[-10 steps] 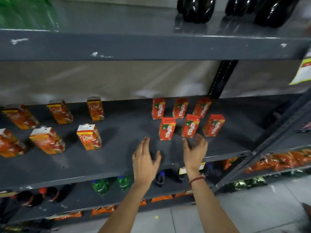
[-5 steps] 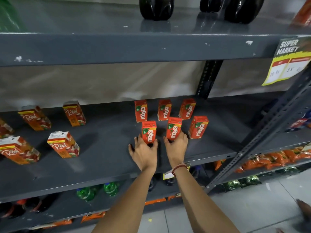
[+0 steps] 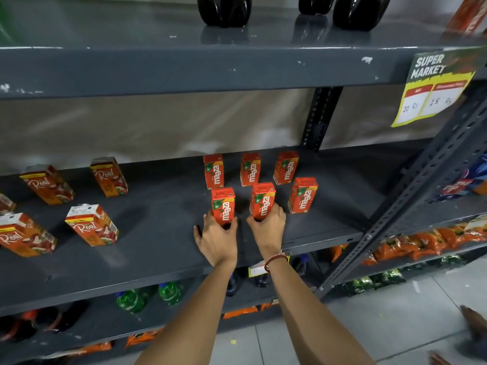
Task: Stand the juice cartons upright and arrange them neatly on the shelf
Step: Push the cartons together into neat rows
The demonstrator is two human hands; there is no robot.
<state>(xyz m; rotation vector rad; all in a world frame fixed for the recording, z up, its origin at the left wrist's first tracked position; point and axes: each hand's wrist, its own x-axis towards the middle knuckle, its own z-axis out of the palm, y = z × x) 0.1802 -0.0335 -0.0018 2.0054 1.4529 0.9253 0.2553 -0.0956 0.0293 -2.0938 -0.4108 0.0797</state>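
Several small red Maaza cartons stand upright in two rows on the grey middle shelf [image 3: 163, 233]. My left hand [image 3: 217, 239] grips the base of the front left Maaza carton [image 3: 223, 204]. My right hand [image 3: 268, 229] grips the base of the front middle Maaza carton [image 3: 262, 200]. The front right Maaza carton [image 3: 302, 195] stands free. Behind it is the back row of three [image 3: 250, 169]. Larger orange Real cartons [image 3: 92, 225] stand on the left part of the same shelf, spread apart.
Dark bottles [image 3: 224, 9] stand on the shelf above. A yellow price sign [image 3: 432, 88] hangs at the upper right. A slanted metal upright [image 3: 411, 201] crosses on the right. Green bottles [image 3: 147, 296] and orange snack packs [image 3: 427, 241] fill the lower shelves.
Both hands have moved forward from open in the air over the shelf's front edge to closing on the two front Maaza cartons. The view has shifted left and closer.
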